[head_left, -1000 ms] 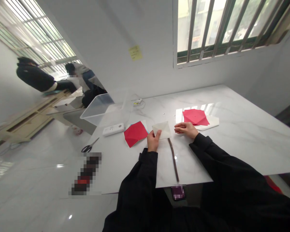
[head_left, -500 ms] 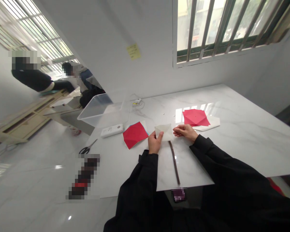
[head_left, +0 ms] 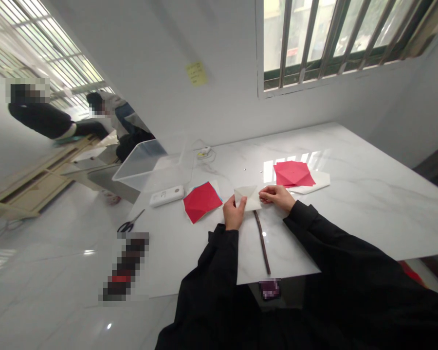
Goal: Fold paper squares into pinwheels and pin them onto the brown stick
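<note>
My left hand (head_left: 234,214) grips a small square of cream paper (head_left: 251,198) at its left side, thumb on top; faint crease lines show on the sheet. At the paper's right edge, the fingers of my right hand (head_left: 279,197) are pinched together; what sits between the fingertips is too small to make out. A thin dark brown stick (head_left: 263,243) lies on the table below the paper, its upper end close to the paper's lower edge. Left of my hands is a stack of paper with a red sheet (head_left: 202,201) on top.
Pinkish-red sheets (head_left: 294,174) overlap white paper (head_left: 318,182) on the right. Scissors (head_left: 129,222), a white box-shaped device (head_left: 167,196) and a clear plastic bin (head_left: 138,165) are at the left. Two tiny beads lie behind my hands. Two people are in the background at left.
The camera view has shifted slightly. My right fingertips are now closer to the paper's right edge, and the paper is tilted a little differently. My left hand keeps its grip.
</note>
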{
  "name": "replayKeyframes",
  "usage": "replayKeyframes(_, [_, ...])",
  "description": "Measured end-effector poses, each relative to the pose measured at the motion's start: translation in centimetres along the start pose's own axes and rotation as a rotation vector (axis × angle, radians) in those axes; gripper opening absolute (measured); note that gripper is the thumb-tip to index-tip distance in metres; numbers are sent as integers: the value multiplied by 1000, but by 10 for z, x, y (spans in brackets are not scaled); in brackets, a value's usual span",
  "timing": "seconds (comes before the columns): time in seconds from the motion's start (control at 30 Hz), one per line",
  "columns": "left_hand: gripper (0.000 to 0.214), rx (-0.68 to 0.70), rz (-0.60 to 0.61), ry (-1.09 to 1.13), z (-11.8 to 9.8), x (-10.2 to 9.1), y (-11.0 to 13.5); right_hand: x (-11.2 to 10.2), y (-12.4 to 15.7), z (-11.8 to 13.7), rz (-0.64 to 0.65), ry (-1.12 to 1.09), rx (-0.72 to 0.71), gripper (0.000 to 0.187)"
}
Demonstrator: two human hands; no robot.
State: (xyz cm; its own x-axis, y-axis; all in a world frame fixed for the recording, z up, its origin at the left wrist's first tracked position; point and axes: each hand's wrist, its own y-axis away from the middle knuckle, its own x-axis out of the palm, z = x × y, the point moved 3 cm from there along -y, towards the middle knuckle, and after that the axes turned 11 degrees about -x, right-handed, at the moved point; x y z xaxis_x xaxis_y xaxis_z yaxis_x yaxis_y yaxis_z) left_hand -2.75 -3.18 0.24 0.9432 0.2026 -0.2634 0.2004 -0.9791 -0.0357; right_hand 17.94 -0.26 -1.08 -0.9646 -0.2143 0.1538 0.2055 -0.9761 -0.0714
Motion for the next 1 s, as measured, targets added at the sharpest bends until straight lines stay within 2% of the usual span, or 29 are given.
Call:
replayKeyframes(0.2, [33,-5,-95,-91,0,1,1,3,-1,-5,8,-18,-4,39])
replayKeyframes(0.37, [35,-14,-115,-86,-1,0,1,0,-2,-6,23,18,-25,31])
replayKeyframes(0.43, [36,-26,-124,-54,-1,-1,0,-4,-2,-3,16,143,-78,27])
replayKeyframes(0.5, [39,-32,-136,8,0,-2,-2,-8,-1,2,44,356,-161,25])
replayKeyframes(0.6, [43,-31,-153,99,0,-4,-4,-13,2,11,173,599,-257,30])
replayKeyframes(0.7, [45,-39,-150,150,1,-5,-5,-15,5,17,338,677,-313,36])
replayKeyframes(0.77, [45,-41,-142,160,1,-5,-4,-15,5,17,394,721,-328,27])
replayKeyframes(0.83, [45,-39,-142,164,1,-5,-4,-14,5,16,391,753,-325,16])
replayKeyframes(1.0, [44,-34,-147,181,2,-4,-4,-16,3,11,318,789,-331,12])
